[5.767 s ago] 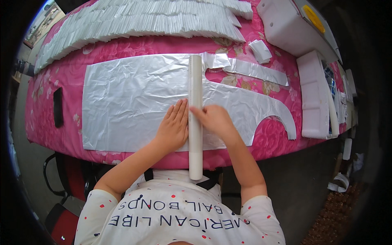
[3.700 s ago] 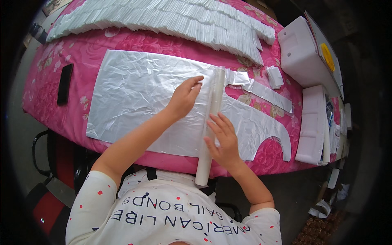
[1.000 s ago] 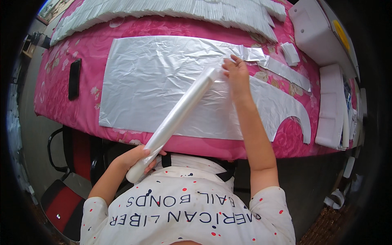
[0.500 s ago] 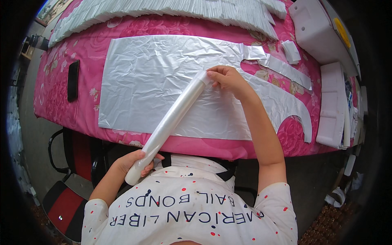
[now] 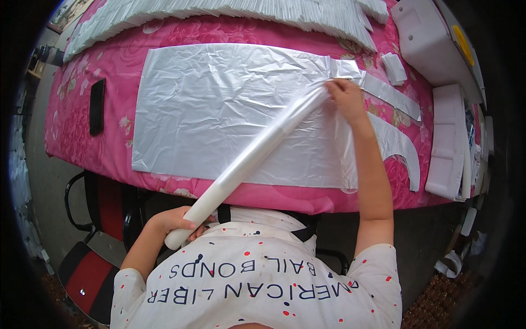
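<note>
My L hand is wrapped round btm end of roll, just off near edge of bench; R hand pinching film at top end. Roll slants over silver sheet.

The left hand curls low and close in, while the right hand pinches farther forward.

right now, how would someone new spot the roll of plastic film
Find the pink floral tablecloth, then the silvery plastic sheet spread on it. The roll of plastic film slants over the sheet, its near end in the left hand. Unlike the flat, crinkled sheet, it is a long, pale tube.
</note>
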